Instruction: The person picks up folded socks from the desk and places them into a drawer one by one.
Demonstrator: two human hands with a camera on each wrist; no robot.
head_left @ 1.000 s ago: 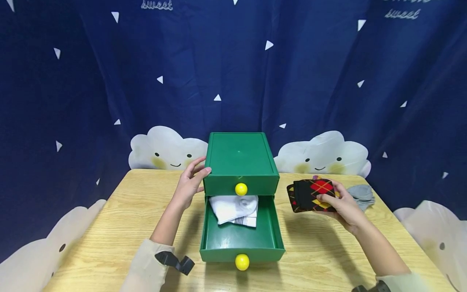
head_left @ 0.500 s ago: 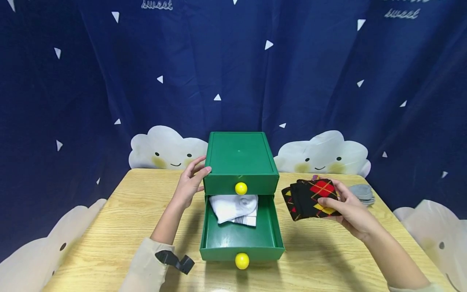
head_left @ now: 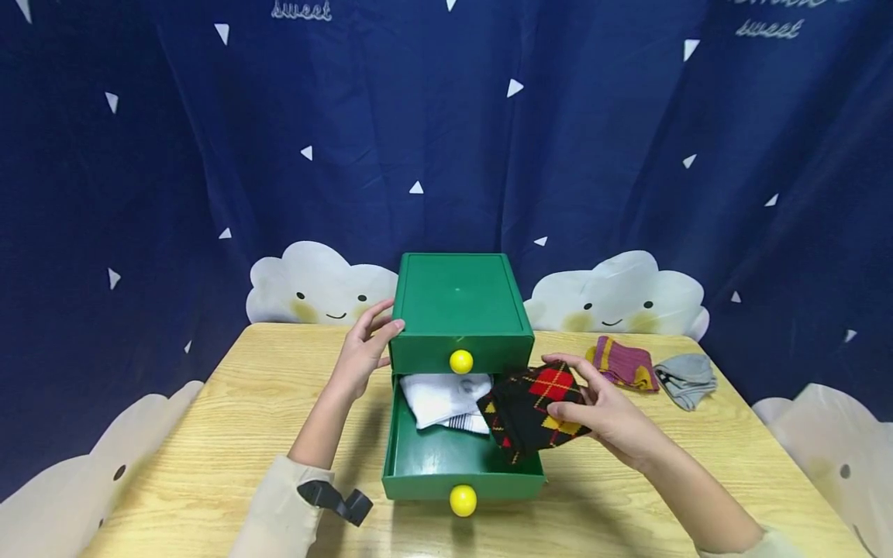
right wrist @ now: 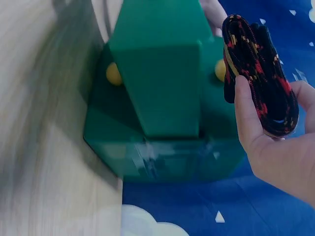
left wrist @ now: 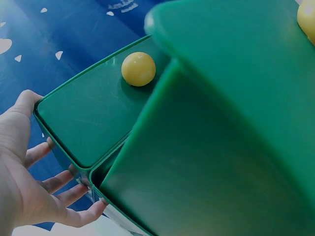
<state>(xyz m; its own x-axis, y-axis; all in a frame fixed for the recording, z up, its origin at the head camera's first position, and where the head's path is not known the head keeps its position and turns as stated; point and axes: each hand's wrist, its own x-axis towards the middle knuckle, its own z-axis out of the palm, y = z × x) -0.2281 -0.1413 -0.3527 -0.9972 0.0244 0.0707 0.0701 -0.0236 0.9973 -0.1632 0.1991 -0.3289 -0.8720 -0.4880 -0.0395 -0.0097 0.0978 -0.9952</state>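
Observation:
My right hand (head_left: 607, 415) pinches a folded pair of black argyle socks (head_left: 533, 415) with red and yellow diamonds, thumb on one face and fingers behind. The socks overlap the right side of the pulled-out green drawer (head_left: 446, 487) in the head view; the right wrist view shows the folded socks (right wrist: 258, 78) above the drawer's level. Folded white socks (head_left: 443, 397) with black stripes lie at the back of that drawer. My left hand (head_left: 363, 349) rests against the left side of the green drawer cabinet (head_left: 456, 294), its thumb near the top front corner and fingers spread along the side.
A purple-and-yellow folded sock pair (head_left: 624, 364) and a grey pair (head_left: 687, 380) lie at the right of the wooden table (head_left: 279, 403). The upper drawer, with a yellow knob (head_left: 461, 361), is closed. A blue curtain (head_left: 446, 139) hangs behind.
My right hand has carried the argyle socks leftward from beside the cabinet to over the drawer's right side, uncovering the purple socks. The left hand has stayed put.

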